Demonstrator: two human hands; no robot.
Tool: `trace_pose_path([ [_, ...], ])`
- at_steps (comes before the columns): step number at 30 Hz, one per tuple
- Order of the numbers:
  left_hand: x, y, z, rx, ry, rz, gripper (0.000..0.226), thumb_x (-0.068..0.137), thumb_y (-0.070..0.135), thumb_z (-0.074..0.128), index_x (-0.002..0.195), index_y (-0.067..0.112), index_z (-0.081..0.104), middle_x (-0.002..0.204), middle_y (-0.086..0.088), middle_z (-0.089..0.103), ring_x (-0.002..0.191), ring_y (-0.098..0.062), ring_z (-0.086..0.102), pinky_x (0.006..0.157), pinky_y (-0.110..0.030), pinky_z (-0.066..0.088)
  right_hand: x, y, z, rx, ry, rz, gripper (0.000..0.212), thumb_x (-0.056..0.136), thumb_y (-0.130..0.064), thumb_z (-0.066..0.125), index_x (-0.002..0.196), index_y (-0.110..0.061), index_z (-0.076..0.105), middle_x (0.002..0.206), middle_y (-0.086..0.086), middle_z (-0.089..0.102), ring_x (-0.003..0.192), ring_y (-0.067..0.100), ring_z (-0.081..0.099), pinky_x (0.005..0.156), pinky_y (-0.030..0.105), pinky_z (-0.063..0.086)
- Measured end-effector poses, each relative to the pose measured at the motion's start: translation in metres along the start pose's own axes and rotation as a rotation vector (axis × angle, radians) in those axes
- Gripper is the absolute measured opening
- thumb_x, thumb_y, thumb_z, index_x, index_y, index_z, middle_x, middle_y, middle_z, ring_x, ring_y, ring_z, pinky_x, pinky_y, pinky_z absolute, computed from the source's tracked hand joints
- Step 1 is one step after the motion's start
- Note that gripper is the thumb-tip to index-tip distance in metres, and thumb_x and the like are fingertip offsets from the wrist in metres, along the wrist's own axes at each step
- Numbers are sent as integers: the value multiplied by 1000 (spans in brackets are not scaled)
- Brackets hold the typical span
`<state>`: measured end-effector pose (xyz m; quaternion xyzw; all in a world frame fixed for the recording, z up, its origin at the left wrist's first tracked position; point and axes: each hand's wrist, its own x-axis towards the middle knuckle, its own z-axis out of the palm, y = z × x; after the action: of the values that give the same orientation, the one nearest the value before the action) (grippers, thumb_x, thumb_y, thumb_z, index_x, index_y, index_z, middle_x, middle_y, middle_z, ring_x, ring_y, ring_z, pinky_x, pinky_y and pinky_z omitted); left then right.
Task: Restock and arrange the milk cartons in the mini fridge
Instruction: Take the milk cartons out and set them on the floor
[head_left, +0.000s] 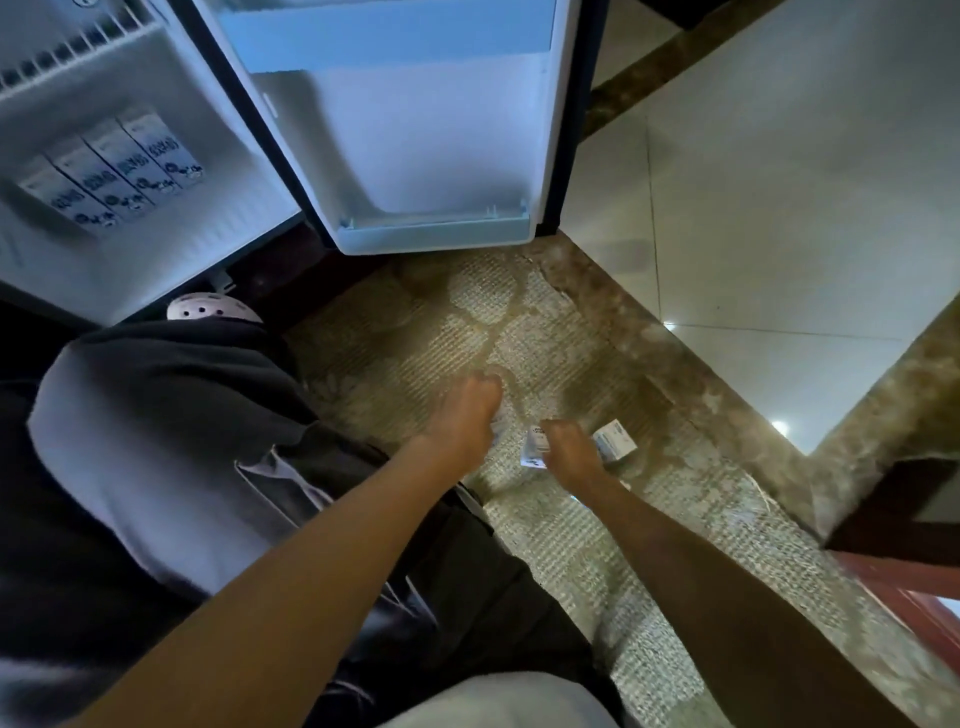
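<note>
Both hands down at the carpet (519, 322), grabbing milk
Left hand (465, 415) is curled round a mostly hidden carton (497, 427), right hand (569, 452) grips a second carton (535, 448), and a third carton (615, 440) lies just right. Row of four cartons (117, 166) stands in the open mini fridge (171, 249), far left.
</note>
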<state>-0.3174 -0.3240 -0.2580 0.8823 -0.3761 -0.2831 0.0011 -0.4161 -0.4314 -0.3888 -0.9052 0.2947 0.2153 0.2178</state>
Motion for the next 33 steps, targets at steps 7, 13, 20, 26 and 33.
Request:
trace_pose_path([
  [7, 6, -2, 9, -73, -55, -40, 53, 82, -3, 65, 125, 5, 35, 129, -16, 48, 118, -29, 50, 90, -32, 45, -2, 13, 37, -6, -18, 6, 20, 80, -8, 57, 98, -1, 60, 91, 14, 55, 73, 27, 64, 63, 25, 39],
  [13, 10, 2, 11, -175, -26, -50, 49, 81, -5, 64, 119, 7, 37, 118, -14, 53, 99, -23, 55, 78, -26, 48, 2, 8, 13, 141, -107, -42, 60, 88, -14, 60, 141, -6, 33, 149, 16, 32, 140, 28, 26, 114, 36, 26],
  [20, 18, 13, 6, -293, 50, 16, 45, 83, -4, 62, 109, 14, 30, 99, -14, 59, 85, -24, 62, 70, -35, 58, -7, -21, -64, 456, -69, -292, 50, 79, -8, 71, 124, -10, 49, 117, 5, 58, 86, 12, 54, 73, 28, 52],
  [26, 28, 19, 0, -304, 110, 117, 35, 85, -4, 56, 108, 13, 35, 98, -10, 53, 81, -18, 51, 64, -27, 51, 6, -21, -75, 461, 15, -282, 43, 78, -6, 71, 116, -5, 51, 105, 10, 67, 90, 21, 65, 64, 16, 48],
  [33, 44, 5, -2, -160, 75, 50, 30, 89, 1, 52, 118, 2, 50, 130, -15, 40, 114, -25, 45, 96, -35, 49, 38, 8, -36, 556, 81, 55, 37, 78, -5, 71, 109, 1, 51, 110, 18, 65, 98, 27, 65, 66, 21, 47],
])
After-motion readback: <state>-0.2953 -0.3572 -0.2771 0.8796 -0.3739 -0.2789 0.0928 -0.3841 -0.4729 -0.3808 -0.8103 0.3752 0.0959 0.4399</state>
